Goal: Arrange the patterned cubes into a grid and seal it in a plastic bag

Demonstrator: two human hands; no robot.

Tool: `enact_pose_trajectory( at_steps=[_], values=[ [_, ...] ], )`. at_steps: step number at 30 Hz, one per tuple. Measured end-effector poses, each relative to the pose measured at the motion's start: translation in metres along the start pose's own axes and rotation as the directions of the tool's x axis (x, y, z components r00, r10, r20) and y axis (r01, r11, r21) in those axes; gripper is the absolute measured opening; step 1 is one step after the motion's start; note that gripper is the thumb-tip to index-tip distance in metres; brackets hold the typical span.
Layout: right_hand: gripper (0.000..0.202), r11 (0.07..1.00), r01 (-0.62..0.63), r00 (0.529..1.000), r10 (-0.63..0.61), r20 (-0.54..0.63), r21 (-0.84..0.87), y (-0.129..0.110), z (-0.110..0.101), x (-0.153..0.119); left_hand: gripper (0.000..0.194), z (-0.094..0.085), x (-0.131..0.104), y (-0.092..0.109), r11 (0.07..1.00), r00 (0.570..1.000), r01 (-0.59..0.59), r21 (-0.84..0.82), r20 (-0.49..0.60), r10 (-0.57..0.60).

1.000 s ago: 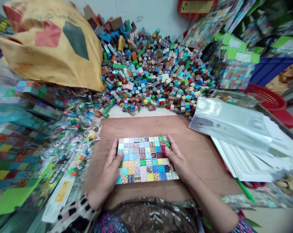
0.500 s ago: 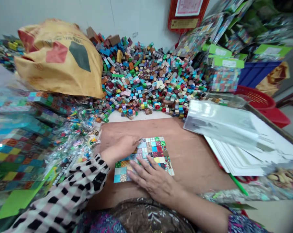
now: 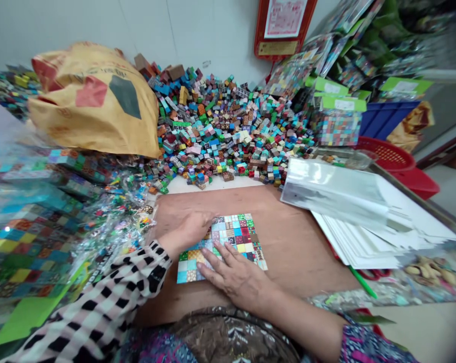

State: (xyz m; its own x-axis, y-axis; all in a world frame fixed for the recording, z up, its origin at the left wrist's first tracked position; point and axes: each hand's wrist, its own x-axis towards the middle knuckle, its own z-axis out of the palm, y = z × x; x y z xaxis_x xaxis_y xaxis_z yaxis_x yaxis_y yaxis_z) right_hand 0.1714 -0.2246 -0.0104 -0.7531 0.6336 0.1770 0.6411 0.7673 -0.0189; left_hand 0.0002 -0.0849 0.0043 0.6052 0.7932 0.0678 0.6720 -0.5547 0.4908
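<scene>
A flat square of small patterned cubes [image 3: 246,233] in many colours lies on a brown board [image 3: 288,242] in front of me. My right hand [image 3: 237,277] rests palm down across its near middle, fingers stretched and apart, covering part of the cubes. At the far left edge of the square is my left hand [image 3: 192,232], its fingers bent and pressed together at the tips. Whatever sits in those fingertips is hidden. A black-and-white checked sleeve covers the left forearm.
Loose cubes [image 3: 228,131] are heaped against the wall, beside a yellow sack [image 3: 95,111]. Small bagged pieces [image 3: 118,217] and wrapped cube packs [image 3: 35,237] crowd the left. White sheets [image 3: 356,252] lie at right under a clear plastic sleeve [image 3: 334,189], near a green pen [image 3: 364,283].
The whole view has shifted slightly, so the things at the right and back appear further left and lower. Both hands keep nearly the same places on the square of cubes.
</scene>
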Motion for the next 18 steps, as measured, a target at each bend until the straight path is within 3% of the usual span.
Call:
enact_pose_trajectory(
  at_steps=[4, 6, 11, 18],
  values=[
    [0.050, 0.998, -0.056, 0.996, 0.058, -0.070, 0.034, 0.001, -0.003, -0.011, 0.051, -0.014, -0.016, -0.010, 0.997, 0.986, 0.058, 0.051, -0.159, -0.049],
    [0.056, 0.990, -0.138, 0.985, 0.142, -0.096, 0.040, 0.007, -0.003, -0.021, 0.051, -0.017, -0.030, -0.015, 0.994, 0.982, 0.063, 0.084, -0.181, -0.047],
    [0.071, 0.926, -0.370, 0.927, 0.374, -0.043, 0.082, 0.037, -0.007, -0.036, 0.057, -0.012, -0.053, -0.005, 0.981, 0.997, 0.055, 0.188, -0.064, -0.044],
    [0.082, 0.889, -0.439, 0.897, 0.427, 0.110, 0.129, 0.057, -0.004, -0.024, 0.060, -0.003, -0.047, 0.019, 0.973, 0.994, -0.007, 0.229, 0.104, -0.017]
  ],
)
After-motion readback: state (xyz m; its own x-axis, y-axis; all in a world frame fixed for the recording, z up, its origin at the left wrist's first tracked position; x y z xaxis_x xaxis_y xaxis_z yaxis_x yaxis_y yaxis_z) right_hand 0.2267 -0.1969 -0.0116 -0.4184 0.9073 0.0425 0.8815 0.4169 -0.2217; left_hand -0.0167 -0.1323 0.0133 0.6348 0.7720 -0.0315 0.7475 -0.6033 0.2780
